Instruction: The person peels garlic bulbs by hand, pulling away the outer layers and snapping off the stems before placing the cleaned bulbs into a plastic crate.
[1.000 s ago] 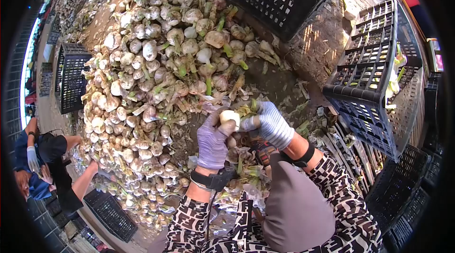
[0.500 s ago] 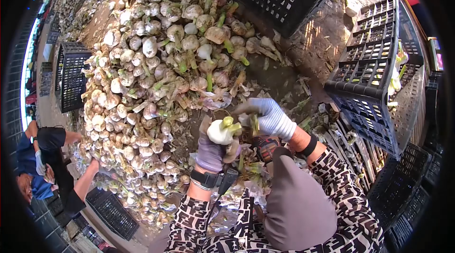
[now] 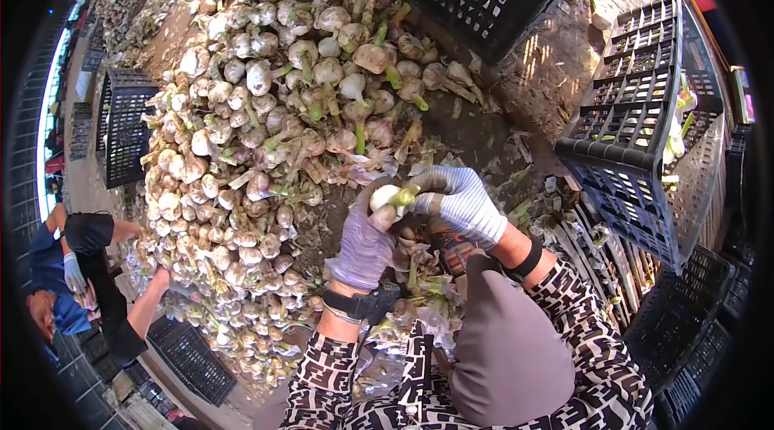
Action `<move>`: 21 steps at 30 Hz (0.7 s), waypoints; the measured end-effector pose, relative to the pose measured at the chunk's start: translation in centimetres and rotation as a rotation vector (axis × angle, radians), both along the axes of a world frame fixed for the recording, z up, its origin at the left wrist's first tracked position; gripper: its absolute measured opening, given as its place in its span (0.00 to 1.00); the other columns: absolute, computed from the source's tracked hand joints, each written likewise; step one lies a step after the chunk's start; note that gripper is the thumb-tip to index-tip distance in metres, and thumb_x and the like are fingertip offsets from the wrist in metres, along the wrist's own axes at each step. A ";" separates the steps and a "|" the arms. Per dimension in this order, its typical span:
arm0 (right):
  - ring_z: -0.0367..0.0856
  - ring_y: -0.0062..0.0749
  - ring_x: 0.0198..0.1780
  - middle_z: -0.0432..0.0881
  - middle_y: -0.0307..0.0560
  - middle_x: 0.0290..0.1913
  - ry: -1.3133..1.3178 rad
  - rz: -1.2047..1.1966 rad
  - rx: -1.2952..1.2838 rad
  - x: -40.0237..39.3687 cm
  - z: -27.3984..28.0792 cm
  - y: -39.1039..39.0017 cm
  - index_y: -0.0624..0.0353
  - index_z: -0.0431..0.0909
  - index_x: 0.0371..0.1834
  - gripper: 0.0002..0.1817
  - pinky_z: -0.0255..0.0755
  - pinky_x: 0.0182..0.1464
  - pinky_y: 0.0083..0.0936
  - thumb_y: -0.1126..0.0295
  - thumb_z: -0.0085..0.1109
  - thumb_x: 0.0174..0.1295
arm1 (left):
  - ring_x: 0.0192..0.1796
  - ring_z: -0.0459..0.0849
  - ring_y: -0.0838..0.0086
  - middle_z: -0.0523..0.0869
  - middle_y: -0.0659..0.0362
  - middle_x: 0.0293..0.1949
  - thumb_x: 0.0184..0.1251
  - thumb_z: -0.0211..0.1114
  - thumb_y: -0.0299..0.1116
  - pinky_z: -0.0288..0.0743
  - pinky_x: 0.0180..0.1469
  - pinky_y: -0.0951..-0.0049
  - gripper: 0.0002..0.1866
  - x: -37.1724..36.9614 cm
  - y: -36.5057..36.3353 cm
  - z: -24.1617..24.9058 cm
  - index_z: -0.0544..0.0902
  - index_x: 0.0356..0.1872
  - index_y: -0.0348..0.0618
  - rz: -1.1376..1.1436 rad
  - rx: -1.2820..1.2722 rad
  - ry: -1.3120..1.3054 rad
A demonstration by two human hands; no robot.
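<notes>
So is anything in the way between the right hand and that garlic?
Nothing that I can see. The left hand holds the garlic bulb, and the right hand has its fingers right by the green stem.

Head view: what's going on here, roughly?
A person's gloved left hand holds a pale garlic bulb, with the gloved right hand at its stem end. Whether the right hand grips it is unclear. Beyond the hands lies a large pile of bulbs, with black crates around it. Another person is at the far left.
</notes>
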State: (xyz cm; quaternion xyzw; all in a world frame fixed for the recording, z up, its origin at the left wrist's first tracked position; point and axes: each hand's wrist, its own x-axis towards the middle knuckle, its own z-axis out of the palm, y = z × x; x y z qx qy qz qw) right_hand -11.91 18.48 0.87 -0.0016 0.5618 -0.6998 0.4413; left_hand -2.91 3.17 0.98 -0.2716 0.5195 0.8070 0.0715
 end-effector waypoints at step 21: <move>0.76 0.22 0.44 0.81 0.45 0.44 0.420 -0.004 0.031 -0.2 0.1 0.8 0.67 0.78 0.46 0.19 0.72 0.47 0.21 0.71 0.65 0.50 | 0.48 0.77 0.71 0.79 0.58 0.45 0.67 0.58 0.47 0.70 0.56 0.71 0.25 -0.4 0.7 -0.3 0.71 0.56 0.39 -0.142 -0.378 0.008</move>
